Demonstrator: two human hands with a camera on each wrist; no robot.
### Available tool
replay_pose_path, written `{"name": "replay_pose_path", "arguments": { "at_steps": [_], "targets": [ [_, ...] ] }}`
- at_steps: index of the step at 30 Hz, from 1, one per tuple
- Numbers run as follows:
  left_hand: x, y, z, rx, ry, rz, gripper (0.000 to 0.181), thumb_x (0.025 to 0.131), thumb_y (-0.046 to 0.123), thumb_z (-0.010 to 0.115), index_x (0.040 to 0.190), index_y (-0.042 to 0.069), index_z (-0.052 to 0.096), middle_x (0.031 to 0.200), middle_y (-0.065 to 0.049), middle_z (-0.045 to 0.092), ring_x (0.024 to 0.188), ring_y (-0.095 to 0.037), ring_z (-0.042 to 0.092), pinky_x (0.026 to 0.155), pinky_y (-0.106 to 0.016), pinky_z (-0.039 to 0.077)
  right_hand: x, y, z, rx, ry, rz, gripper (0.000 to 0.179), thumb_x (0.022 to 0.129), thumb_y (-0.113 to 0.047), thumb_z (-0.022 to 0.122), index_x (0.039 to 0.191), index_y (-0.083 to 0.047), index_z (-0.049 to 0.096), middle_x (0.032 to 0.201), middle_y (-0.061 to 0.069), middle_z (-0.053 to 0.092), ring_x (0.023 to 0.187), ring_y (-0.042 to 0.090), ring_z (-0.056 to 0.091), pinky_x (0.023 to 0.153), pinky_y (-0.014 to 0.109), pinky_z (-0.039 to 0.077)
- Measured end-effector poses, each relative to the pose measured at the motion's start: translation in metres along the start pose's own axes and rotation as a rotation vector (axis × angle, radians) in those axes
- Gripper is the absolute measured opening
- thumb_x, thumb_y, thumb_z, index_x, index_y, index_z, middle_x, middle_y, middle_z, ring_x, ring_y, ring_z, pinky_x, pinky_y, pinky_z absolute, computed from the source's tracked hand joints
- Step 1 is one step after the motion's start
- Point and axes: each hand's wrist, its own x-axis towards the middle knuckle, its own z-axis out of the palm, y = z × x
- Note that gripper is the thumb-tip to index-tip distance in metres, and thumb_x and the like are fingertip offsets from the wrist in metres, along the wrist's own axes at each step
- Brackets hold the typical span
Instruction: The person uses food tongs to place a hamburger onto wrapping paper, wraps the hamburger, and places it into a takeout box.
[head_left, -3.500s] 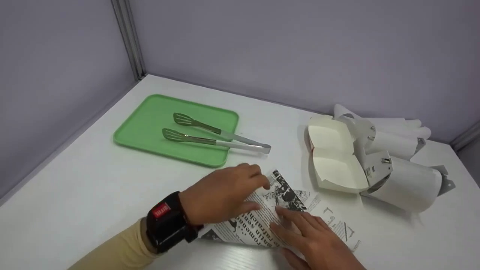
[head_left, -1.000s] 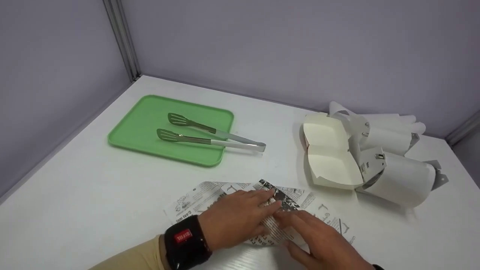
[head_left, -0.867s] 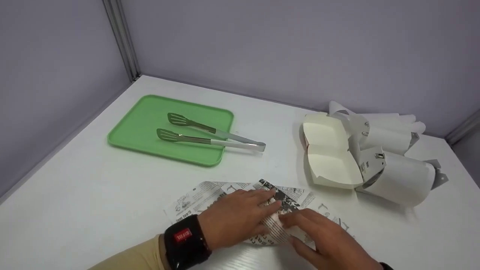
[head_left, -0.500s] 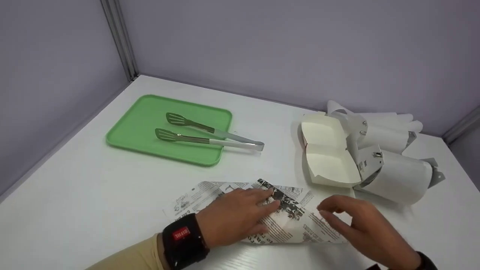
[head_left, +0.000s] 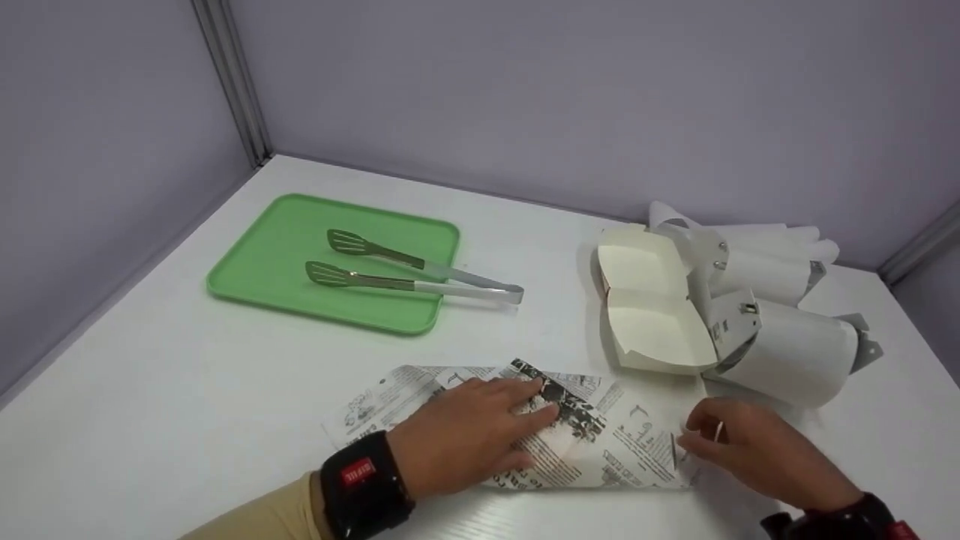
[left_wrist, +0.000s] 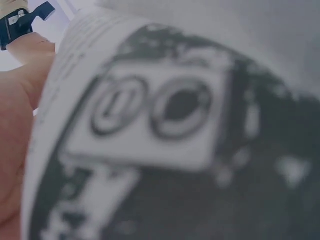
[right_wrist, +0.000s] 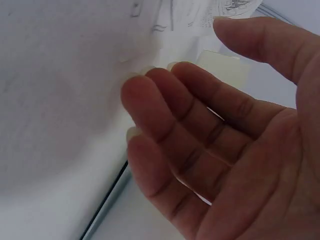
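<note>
A sheet of newspaper-print wrapping paper (head_left: 637, 442) lies folded over on the white table, its dark printed corner pointing to the back. My left hand (head_left: 469, 435) rests on the fold with its fingers spread. In the left wrist view the paper (left_wrist: 150, 130) fills most of the picture, blurred, and part of the hand (left_wrist: 15, 150) shows at the left. At the paper's right edge is my right hand (head_left: 765, 454), fingers gently bent. The right wrist view shows this hand (right_wrist: 200, 140) with thumb apart and fingertips close beside the paper (right_wrist: 65, 115). What the fold covers is hidden.
A green tray (head_left: 255, 262) stands at the back left, with metal tongs (head_left: 412, 285) lying across its right rim. Behind my right hand are an open white carton box (head_left: 656, 330) and white rolled sheets (head_left: 802, 352) with metal fasteners. Grey walls border the table (head_left: 187, 405).
The right hand has moved right, from beside the left hand to the paper's right edge. More of the folded layer shows there. The left hand, lifted earlier, now stays down on the paper.
</note>
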Motion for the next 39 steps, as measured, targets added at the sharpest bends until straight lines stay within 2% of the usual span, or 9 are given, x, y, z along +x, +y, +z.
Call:
{"name": "replay_pose_path", "arguments": {
  "at_steps": [6,15,19,22,28,31,34,39],
  "targets": [
    [0.000,0.000,0.002,-0.001,0.029,0.009,0.056,0.101,0.048,0.054,0.152,0.024,0.046,0.155,-0.008,0.049,0.143,-0.022,0.049,0.113,-0.041,0.046,0.004,-0.001,0.013,0.022,0.022,0.053,0.042,0.087,-0.042,0.077,0.101,-0.008,0.056,0.084,0.002,0.051,0.077,0.015,0.048,0.061,0.024,0.037],
    [0.000,0.001,0.000,-0.004,0.011,0.004,0.058,0.101,0.049,0.054,0.153,0.026,0.045,0.157,-0.009,0.046,0.143,-0.024,0.049,0.112,-0.043,0.046,0.009,-0.005,0.019,0.030,-0.017,0.095,0.038,0.089,-0.045,0.074,0.086,-0.012,0.056,0.073,-0.001,0.049,0.070,0.013,0.047,0.058,0.024,0.035],
    [0.000,0.001,0.000,-0.003,0.006,0.003,0.058,0.101,0.050,0.053,0.153,0.026,0.045,0.157,-0.009,0.046,0.143,-0.024,0.049,0.112,-0.042,0.047,0.008,-0.002,0.019,0.041,-0.041,0.067,0.039,0.091,-0.044,0.072,0.080,-0.012,0.053,0.069,-0.002,0.042,0.065,0.011,0.042,0.057,0.023,0.032],
    [0.000,0.001,0.001,-0.009,0.002,-0.001,0.058,0.101,0.049,0.053,0.153,0.026,0.044,0.158,-0.008,0.046,0.143,-0.024,0.049,0.112,-0.043,0.047,0.007,0.001,0.017,0.064,-0.089,0.019,0.038,0.094,-0.041,0.070,0.076,-0.012,0.052,0.067,-0.004,0.038,0.064,0.009,0.041,0.057,0.023,0.031],
    [-0.001,0.000,0.002,-0.012,0.009,0.006,0.059,0.101,0.049,0.053,0.154,0.025,0.044,0.160,-0.005,0.042,0.144,-0.023,0.047,0.112,-0.043,0.047,0.005,0.007,0.007,0.128,-0.181,-0.114,0.035,0.099,-0.032,0.063,0.072,-0.013,0.051,0.065,-0.009,0.037,0.062,0.003,0.043,0.056,0.023,0.034],
    [-0.001,0.000,0.003,-0.002,0.020,0.018,0.058,0.102,0.049,0.052,0.153,0.024,0.045,0.161,-0.002,0.042,0.145,-0.022,0.047,0.111,-0.042,0.047,0.003,0.007,0.002,0.164,-0.194,-0.126,0.034,0.102,-0.032,0.059,0.074,-0.012,0.053,0.066,-0.009,0.039,0.062,0.003,0.045,0.055,0.023,0.036],
    [-0.001,0.000,0.003,-0.013,0.020,0.024,0.057,0.102,0.048,0.052,0.154,0.024,0.044,0.161,-0.001,0.042,0.145,-0.022,0.046,0.112,-0.042,0.046,0.002,0.004,-0.001,0.212,-0.181,-0.091,0.035,0.103,-0.035,0.056,0.078,-0.011,0.056,0.067,-0.007,0.041,0.062,0.004,0.045,0.054,0.024,0.037],
    [-0.001,0.000,0.004,0.003,0.025,0.049,0.056,0.102,0.045,0.053,0.154,0.029,0.042,0.161,-0.002,0.041,0.145,-0.024,0.047,0.112,-0.044,0.047,-0.001,-0.004,-0.003,0.246,-0.082,-0.104,0.035,0.106,-0.035,0.052,0.082,-0.009,0.057,0.069,-0.005,0.041,0.061,0.005,0.043,0.053,0.025,0.036]
  ]
}}
